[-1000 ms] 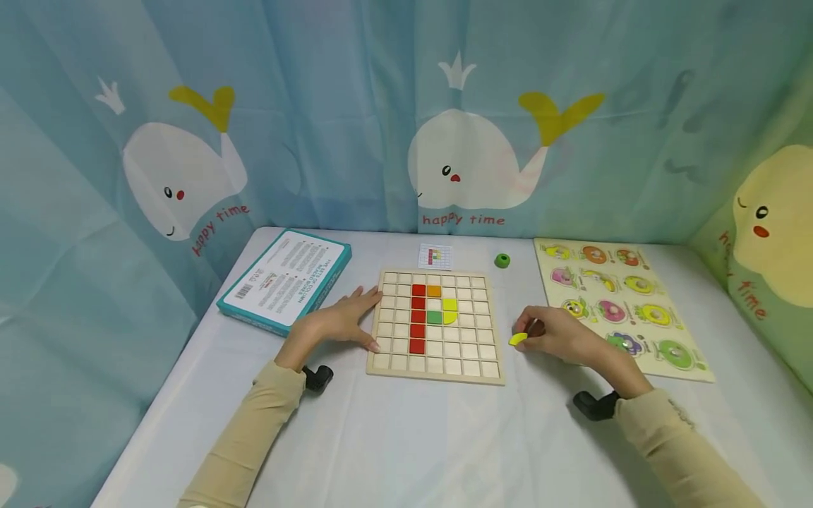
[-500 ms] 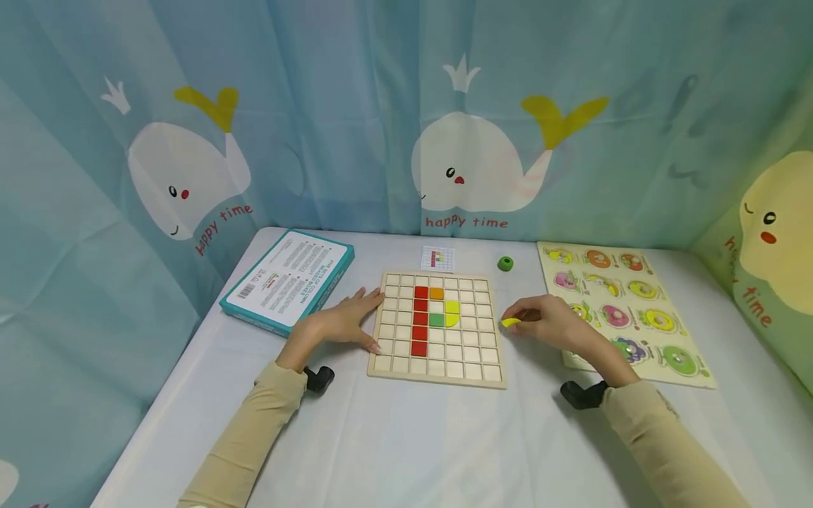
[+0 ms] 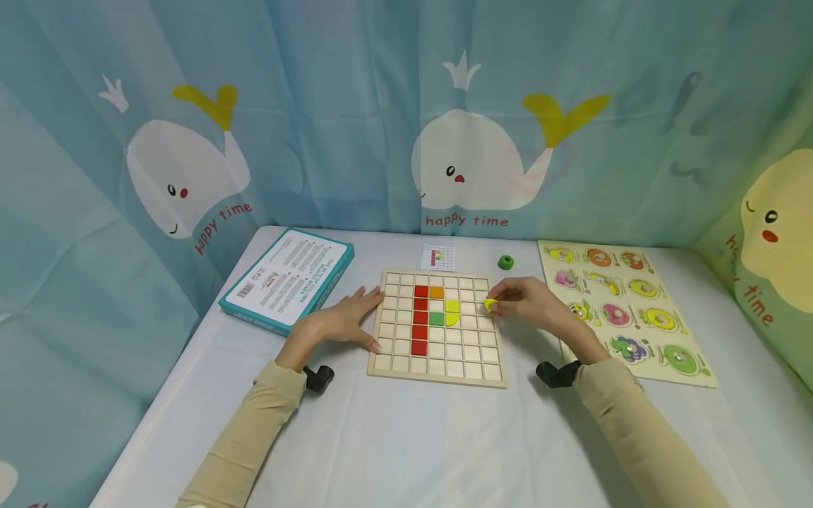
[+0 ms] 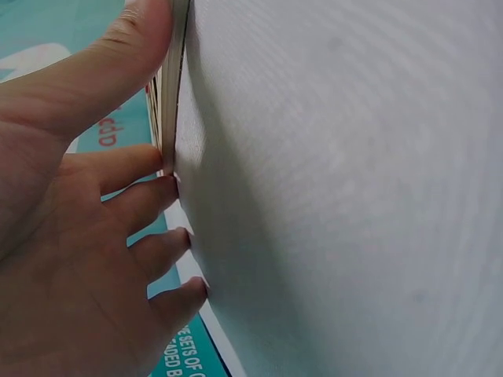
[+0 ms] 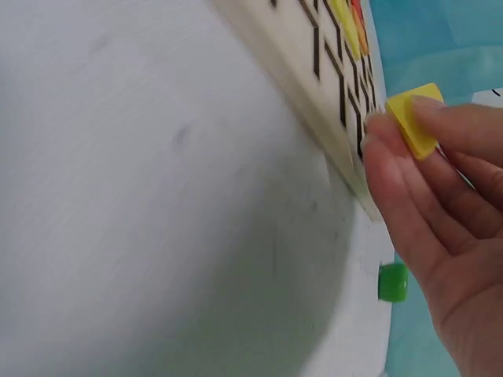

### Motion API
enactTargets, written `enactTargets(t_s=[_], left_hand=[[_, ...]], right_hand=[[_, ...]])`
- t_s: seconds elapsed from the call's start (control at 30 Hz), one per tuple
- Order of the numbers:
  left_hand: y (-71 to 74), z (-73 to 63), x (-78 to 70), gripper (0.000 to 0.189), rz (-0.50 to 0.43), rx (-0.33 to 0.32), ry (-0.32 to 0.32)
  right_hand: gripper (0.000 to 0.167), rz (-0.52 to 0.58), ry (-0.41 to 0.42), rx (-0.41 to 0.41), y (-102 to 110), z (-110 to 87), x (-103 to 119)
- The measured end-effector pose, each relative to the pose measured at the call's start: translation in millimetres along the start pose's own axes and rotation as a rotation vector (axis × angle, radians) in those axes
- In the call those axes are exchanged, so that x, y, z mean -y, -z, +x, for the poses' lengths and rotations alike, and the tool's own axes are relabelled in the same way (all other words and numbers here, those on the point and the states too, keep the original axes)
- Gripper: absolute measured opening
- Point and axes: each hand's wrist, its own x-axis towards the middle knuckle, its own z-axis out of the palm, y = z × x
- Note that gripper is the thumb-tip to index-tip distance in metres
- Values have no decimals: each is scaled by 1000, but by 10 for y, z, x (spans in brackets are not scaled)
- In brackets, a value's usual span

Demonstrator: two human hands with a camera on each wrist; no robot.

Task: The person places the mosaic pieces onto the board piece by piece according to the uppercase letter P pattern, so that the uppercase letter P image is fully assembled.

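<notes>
A wooden grid board (image 3: 438,381) lies in the middle of the table. In its squares sit a column of red tiles (image 3: 420,317), an orange tile (image 3: 436,292), a green tile (image 3: 437,319) and yellow tiles (image 3: 452,306). My left hand (image 3: 343,321) rests at the board's left edge, fingers spread and straight, thumb and fingertips against the frame. Over the right edge, my right hand (image 3: 530,305) pinches a yellow tile (image 5: 416,122) with one curved side between thumb and fingers. The right wrist view shows this tile held close above the board's corner.
Behind the board lie a small pattern card (image 3: 437,257) and a green bead (image 3: 505,262). A teal-edged box (image 3: 286,279) is at the left. On the right lies a fruit knob puzzle (image 3: 625,310). A whale-print curtain (image 3: 356,141) hangs behind the table.
My right hand has carried the yellow tile left and away from me, from beside the board to over its right edge. The left hand has stayed at the left edge.
</notes>
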Motion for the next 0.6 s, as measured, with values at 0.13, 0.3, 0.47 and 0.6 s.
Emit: enactTargets(t_s=[0.13, 0.3, 0.47, 0.6], left_hand=[[-5, -5, 7, 108, -7, -4, 0], [-10, -7, 9, 108, -10, -5, -3], [-18, 2, 26, 108, -14, -3, -10], [-13, 8, 33, 108, -13, -5, -14]], right_hand=[[11, -1, 10, -27, -43, 114, 34], [13, 0, 13, -58, -117, 235, 85], [15, 23, -2, -51, -189, 377, 144], [15, 47, -2, -21, -260, 489, 205]])
